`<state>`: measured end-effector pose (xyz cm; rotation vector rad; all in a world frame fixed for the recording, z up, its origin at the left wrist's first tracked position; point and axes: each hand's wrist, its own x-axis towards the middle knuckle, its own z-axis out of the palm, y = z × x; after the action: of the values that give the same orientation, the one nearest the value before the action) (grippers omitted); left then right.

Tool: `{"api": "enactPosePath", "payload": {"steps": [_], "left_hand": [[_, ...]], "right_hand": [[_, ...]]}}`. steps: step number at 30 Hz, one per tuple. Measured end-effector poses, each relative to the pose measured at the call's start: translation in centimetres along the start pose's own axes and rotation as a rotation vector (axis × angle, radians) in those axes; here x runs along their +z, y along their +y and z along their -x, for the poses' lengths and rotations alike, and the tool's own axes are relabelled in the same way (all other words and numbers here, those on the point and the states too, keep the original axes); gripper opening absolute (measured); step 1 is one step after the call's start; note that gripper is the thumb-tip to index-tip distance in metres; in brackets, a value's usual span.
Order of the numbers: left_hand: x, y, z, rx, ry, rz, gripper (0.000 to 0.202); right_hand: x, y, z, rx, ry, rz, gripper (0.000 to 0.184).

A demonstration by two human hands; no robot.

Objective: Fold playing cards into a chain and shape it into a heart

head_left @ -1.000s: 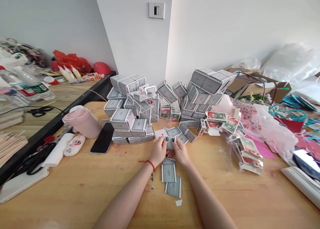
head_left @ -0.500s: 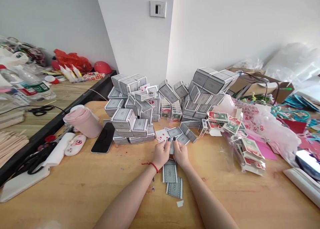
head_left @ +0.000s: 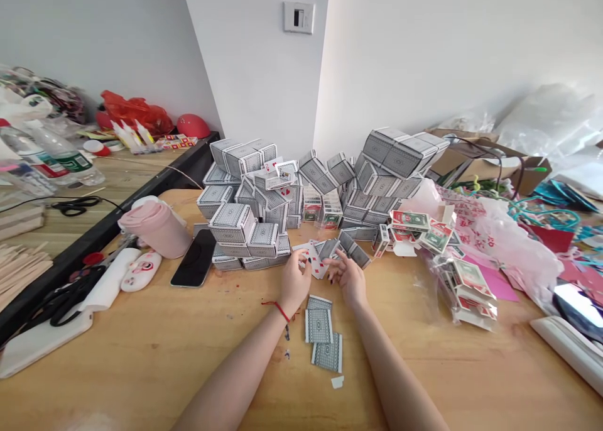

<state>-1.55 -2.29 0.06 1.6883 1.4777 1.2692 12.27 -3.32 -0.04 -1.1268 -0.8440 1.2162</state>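
Observation:
My left hand (head_left: 296, 279), with a red cord at the wrist, is beside the face-up red-suit playing cards (head_left: 316, 264). Its thumb and forefinger are apart and I see nothing held. My right hand (head_left: 349, 279) has its fingers spread towards the left, next to patterned card backs (head_left: 328, 249) that stand tilted over the face-up cards. Further right, a folded playing card piece (head_left: 357, 253) leans outwards. Between my forearms lie several cards with folded edges (head_left: 319, 325), backs up, and a small white scrap (head_left: 337, 382).
Boxes made of folded cards are piled at the left (head_left: 230, 223) and right (head_left: 393, 161). A black phone (head_left: 192, 259) and pink cup (head_left: 155, 227) stand left. Torn card packs (head_left: 471, 289) and a plastic bag (head_left: 513, 230) lie right. Scissors (head_left: 66, 302) are far left.
My hands were together gripping a card piece with both thumbs on top; now they are apart with fingers loosened. More of the face-up cards and the tilted card backs shows between them.

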Motion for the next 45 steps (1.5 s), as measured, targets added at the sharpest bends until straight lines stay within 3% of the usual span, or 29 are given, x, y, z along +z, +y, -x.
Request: {"api": "enactPosePath", "payload": {"steps": [3, 8, 15, 19, 25, 28, 32, 36, 45], "left_hand": [[0.1, 0.0, 0.4, 0.098, -0.036, -0.173, 0.035], [0.1, 0.3, 0.8, 0.047, -0.11, -0.398, 0.053], [-0.2, 0.4, 0.6, 0.015, -0.114, -0.438, 0.052], [-0.1, 0.2, 0.6, 0.015, -0.092, -0.415, 0.045], [0.0, -0.3, 0.5, 0.03, -0.046, -0.317, 0.034], [0.0, -0.3, 0.5, 0.019, -0.018, -0.233, 0.041], [0.0, -0.1, 0.5, 0.048, 0.022, -0.122, 0.053], [0.1, -0.2, 0.5, 0.057, 0.057, -0.09, 0.049], [-0.1, -0.3, 0.4, 0.063, -0.007, -0.046, 0.036]], "right_hand": [[0.0, 0.2, 0.0, -0.101, 0.054, 0.232, 0.049], [-0.2, 1.1, 0.1, -0.252, 0.033, 0.77, 0.036], [-0.5, 1.2, 0.1, -0.416, -0.039, 0.947, 0.05], [-0.2, 1.3, 0.4, -0.408, -0.061, 1.019, 0.056], [0.0, 1.4, 0.3, -0.367, -0.024, 0.944, 0.048], [0.0, 1.3, 0.2, -0.339, 0.004, 0.848, 0.043], [-0.1, 1.2, -0.2, -0.268, 0.028, 0.594, 0.044], [-0.5, 1.2, -0.7, -0.182, 0.006, 0.346, 0.046], [-0.6, 0.8, -0.8, -0.064, -0.075, 0.102, 0.048]]}}
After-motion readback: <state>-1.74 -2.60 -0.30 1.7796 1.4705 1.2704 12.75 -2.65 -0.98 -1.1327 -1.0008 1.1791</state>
